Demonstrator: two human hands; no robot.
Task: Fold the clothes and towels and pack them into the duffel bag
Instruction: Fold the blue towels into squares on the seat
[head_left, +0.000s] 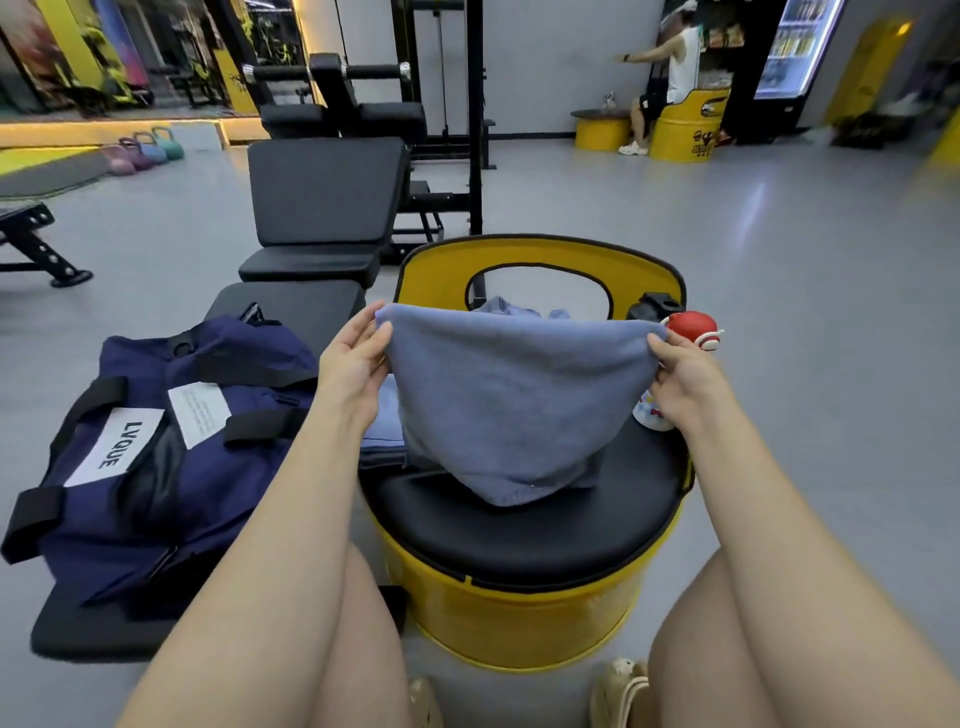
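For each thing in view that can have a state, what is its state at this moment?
Blue towel: held up by its two top corners, lower edge resting on the seat.
Left hand: pinches the towel's left corner.
Right hand: pinches the towel's right corner.
Duffel bag: lying on the bench; open or zipped, cannot tell.
Folded blue cloth: lying flat on the seat.
Yellow barrel seat: upright.

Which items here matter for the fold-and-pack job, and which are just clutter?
Job: blue towel pinched at both top corners by left hand and right hand; folded blue cloth on the seat; navy duffel bag.
Clutter: red-capped bottle, kettlebells, weight bench.
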